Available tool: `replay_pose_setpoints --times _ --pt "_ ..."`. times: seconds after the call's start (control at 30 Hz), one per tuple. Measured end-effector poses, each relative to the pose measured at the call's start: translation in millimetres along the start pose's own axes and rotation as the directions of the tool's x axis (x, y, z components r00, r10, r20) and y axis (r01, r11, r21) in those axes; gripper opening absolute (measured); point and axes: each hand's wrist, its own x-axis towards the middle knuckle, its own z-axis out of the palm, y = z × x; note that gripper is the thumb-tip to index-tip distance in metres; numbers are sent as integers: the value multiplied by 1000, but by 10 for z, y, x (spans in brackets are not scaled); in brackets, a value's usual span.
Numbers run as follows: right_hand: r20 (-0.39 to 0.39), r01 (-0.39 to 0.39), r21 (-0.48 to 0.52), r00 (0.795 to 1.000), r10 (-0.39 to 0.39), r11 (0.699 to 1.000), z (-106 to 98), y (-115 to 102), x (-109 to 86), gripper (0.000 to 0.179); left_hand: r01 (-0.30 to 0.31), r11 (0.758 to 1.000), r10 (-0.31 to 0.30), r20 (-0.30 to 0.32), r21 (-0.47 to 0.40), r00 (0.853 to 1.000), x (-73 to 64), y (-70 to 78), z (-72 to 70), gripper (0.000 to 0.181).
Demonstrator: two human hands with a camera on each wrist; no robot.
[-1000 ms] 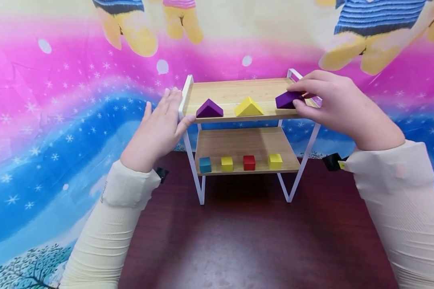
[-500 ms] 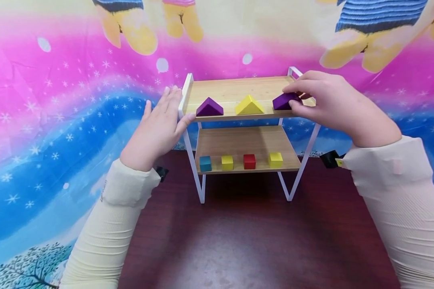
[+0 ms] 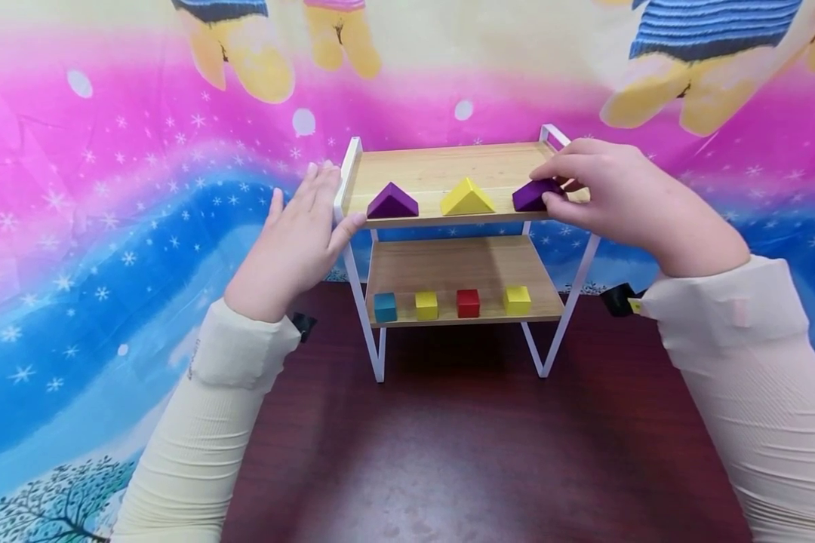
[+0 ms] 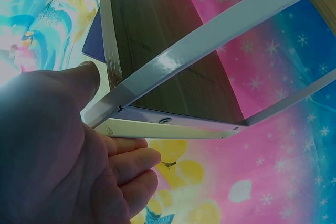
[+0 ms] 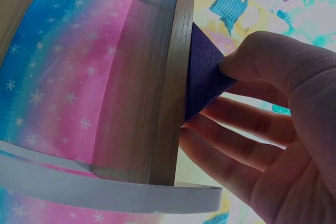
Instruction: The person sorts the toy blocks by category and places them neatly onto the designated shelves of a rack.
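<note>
My right hand (image 3: 625,196) pinches a purple triangular block (image 3: 531,194) at the right end of the top shelf (image 3: 448,164). In the right wrist view the thumb lies on the slope of this purple block (image 5: 203,74), whose long side is along the shelf's front edge. My left hand (image 3: 295,234) lies with straight fingers against the white frame (image 3: 346,177) at the shelf's left end, its thumb by the front corner. Along the same front edge sit another purple triangular block (image 3: 392,202) and a yellow triangular block (image 3: 467,197), peaks up.
On the lower shelf (image 3: 448,260) stand a blue cube (image 3: 385,308), a yellow cube (image 3: 426,306), a red cube (image 3: 468,304) and a second yellow cube (image 3: 517,301). The rack stands on a dark red tabletop (image 3: 441,452), with a patterned cloth (image 3: 176,151) behind.
The purple block in my right hand has shifted slightly left along the top shelf and sits less tilted. My left hand has stayed at the frame.
</note>
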Motion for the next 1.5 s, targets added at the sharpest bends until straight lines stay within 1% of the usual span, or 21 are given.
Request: replay_pose_setpoints --times 0.43,0.5,0.73,1.17,1.33,1.5 --pt "0 7 5 1000 -7 1000 39 -2 8 31 1 1000 -1 -7 2 1000 -12 -20 8 82" --pt "-8 9 8 1000 -9 1000 44 -2 0 30 -2 1000 2 -8 2 1000 -12 -22 8 82" --pt "-59 51 17 997 -50 999 61 3 -15 28 1 1000 -1 -7 7 1000 -19 -30 9 82" --pt "-81 58 30 995 -56 998 93 -5 -38 28 4 1000 -4 -4 6 1000 -15 -33 19 82" --pt "-120 67 33 991 -63 997 118 -4 -48 27 8 1000 -8 -5 9 1000 -22 -36 15 82" --pt "-186 86 28 979 -79 996 133 4 -75 27 3 1000 -3 -10 8 1000 -25 -38 11 82"
